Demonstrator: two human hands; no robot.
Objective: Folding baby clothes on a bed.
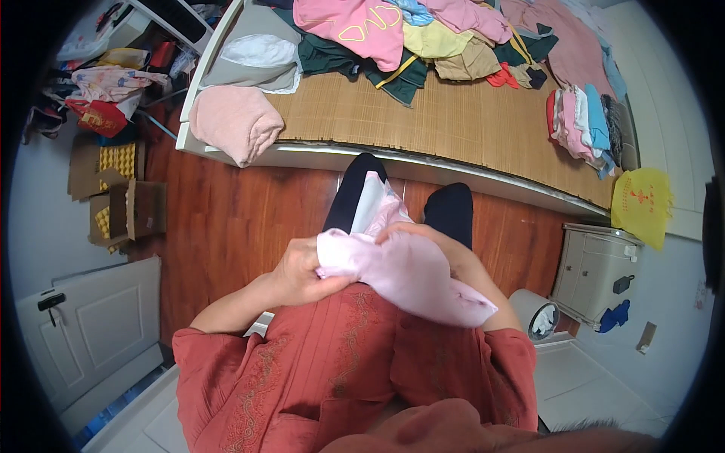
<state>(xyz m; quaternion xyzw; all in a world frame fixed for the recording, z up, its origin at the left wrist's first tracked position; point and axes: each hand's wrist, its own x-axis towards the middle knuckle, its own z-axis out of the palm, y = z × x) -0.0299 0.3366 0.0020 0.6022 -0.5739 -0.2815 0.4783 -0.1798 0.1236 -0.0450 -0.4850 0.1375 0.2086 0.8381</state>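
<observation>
A pale pink garment (413, 272) is bunched between my hands above my lap. My left hand (306, 266), on the picture's left side, grips its near-white end, thumb below and fingers partly inside or behind the cloth. My right hand (410, 232) reaches over the garment's upper edge; most of its fingers are hidden by the cloth. A patterned pink and white part (388, 209) hangs towards my knees, and a loose end lies over my other forearm.
A bed with a bamboo mat (453, 113) stands ahead. On it are a heap of clothes (362, 28), a folded pink towel (235, 122) and a row of folded clothes (583, 124). A yellow bag (643, 201), nightstand (592, 272), wastebasket (529, 311) and cardboard boxes (139, 209) flank me.
</observation>
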